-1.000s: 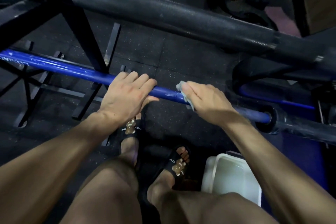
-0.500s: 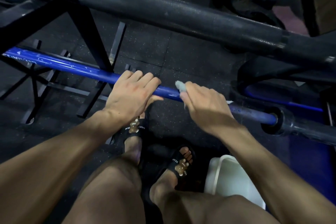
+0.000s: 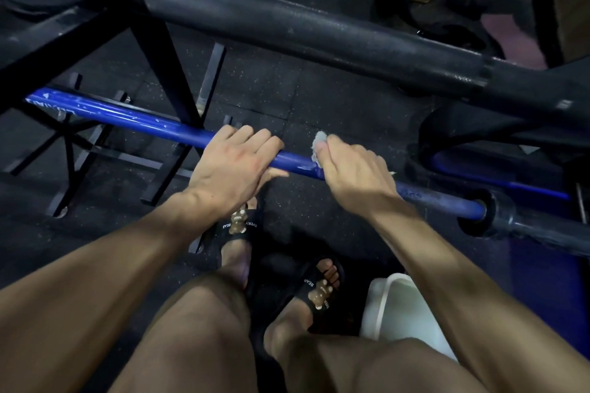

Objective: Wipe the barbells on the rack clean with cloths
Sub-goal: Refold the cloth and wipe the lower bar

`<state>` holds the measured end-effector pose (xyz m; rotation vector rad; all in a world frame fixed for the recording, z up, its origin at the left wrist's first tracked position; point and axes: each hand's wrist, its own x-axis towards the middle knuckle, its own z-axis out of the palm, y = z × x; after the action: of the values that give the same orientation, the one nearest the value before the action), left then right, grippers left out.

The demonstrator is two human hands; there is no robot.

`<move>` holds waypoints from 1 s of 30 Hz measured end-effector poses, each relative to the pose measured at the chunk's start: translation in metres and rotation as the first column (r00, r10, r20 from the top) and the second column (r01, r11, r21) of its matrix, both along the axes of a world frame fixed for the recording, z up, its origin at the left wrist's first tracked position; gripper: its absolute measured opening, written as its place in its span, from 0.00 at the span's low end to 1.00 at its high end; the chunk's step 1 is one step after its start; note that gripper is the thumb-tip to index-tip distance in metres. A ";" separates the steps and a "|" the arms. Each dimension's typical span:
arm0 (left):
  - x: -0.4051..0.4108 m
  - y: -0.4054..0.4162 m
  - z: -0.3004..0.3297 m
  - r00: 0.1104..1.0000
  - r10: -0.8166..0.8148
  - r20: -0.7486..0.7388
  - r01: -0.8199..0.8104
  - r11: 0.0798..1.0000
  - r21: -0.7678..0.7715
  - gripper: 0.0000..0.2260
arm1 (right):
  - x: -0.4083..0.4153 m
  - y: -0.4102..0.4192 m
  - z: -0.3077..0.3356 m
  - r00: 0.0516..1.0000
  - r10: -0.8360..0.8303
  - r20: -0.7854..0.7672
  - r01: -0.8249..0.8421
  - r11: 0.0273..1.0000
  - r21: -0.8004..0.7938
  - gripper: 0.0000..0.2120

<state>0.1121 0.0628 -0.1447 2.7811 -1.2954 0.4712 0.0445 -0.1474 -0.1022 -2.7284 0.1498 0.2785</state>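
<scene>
Floor: dark speckled rubber tiles (image 3: 287, 96) under the hands.
Tub: white plastic tub (image 3: 402, 313), below the right wrist.
Light: dim.

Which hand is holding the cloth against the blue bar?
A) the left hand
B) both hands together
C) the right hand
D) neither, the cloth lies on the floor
C: the right hand pinches the pale cloth against the blue barbell, while the left hand grips the bar bare.

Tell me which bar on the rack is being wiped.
The blue bar, the lower one: the left hand grips it and the right hand presses a cloth to it. The black bar above goes untouched.
</scene>
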 end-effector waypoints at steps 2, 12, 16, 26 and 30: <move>0.000 0.001 -0.001 1.000 -0.003 -0.005 0.003 1.000 0.006 0.23 | -0.013 0.000 -0.001 0.985 0.111 0.134 -0.101 0.992 -0.079 0.19; 0.001 0.000 -0.001 1.000 -0.004 -0.003 0.004 1.000 0.004 0.21 | 0.004 -0.010 0.007 0.982 -0.180 0.060 0.161 0.957 0.240 0.19; 0.001 0.000 -0.001 1.000 0.001 0.005 -0.001 1.000 0.017 0.21 | -0.034 -0.021 0.012 0.869 -0.391 0.304 0.277 0.892 0.358 0.16; 0.003 0.001 0.003 0.999 -0.007 -0.053 0.007 1.000 0.008 0.16 | -0.026 0.033 -0.035 0.875 0.329 0.355 -0.153 0.884 -0.442 0.26; 0.004 0.002 0.004 0.997 -0.025 -0.077 0.024 1.000 -0.017 0.22 | -0.008 0.032 -0.016 0.936 0.221 0.273 -0.087 0.899 -0.429 0.19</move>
<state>0.1160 0.0650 -0.1408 2.7377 -1.3025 0.3679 0.0364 -0.1150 -0.1182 -3.1647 -0.1174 -0.1752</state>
